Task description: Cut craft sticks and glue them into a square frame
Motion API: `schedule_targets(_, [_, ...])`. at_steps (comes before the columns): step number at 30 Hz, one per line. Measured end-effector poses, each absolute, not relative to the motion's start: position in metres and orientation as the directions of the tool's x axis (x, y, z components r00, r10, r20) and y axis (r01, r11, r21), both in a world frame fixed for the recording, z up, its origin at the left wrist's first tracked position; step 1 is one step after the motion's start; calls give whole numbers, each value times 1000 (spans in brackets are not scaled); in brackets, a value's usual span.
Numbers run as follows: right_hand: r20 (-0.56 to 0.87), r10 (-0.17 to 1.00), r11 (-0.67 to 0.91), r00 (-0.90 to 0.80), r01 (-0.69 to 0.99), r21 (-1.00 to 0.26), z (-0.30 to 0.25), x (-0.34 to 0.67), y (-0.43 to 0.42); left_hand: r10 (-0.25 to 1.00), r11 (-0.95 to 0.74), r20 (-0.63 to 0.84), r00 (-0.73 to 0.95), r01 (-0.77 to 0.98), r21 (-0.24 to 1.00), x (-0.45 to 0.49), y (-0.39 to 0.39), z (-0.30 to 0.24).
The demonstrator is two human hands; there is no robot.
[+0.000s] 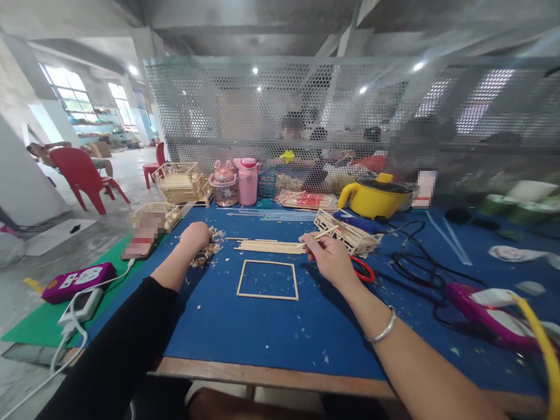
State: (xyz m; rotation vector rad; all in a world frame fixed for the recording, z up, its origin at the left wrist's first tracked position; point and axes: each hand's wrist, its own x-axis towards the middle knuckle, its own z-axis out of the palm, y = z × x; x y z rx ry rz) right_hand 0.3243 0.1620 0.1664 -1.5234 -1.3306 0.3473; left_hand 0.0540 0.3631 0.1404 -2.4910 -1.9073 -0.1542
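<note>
My right hand (pixel 329 254) is closed in a pinch on a thin wooden stick (pixel 322 234), just right of a row of loose sticks (pixel 266 246) on the blue table cover (pixel 280 332). A square frame of sticks (pixel 268 280) lies flat in front of the row. My left hand (pixel 195 235) is curled into a fist with its back to me, resting beside a heap of wood scraps (pixel 209 248); what it holds, if anything, is hidden. A small stick-built crate (pixel 347 232) lies tilted just beyond my right hand.
Red-handled scissors (pixel 363 269) lie under my right wrist. A yellow pot (pixel 375 195), pink bottles (pixel 247 179), finished stick crates (pixel 181 182), black cables (pixel 411 262), a purple glue gun (pixel 490 315) and a phone (pixel 142 236) surround the work area. People sit behind the mesh screen (pixel 350 105).
</note>
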Motion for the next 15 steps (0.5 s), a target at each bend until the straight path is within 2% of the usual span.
schedule_targets(9, [396,837,122,378,576,-808,165,325,163,984,-156,90,154,988,15,63,355,145])
schedule_targets(15, [407,836,13,368,728,-685,164,331,163,974,-203,103,201,979,8,63,353,144])
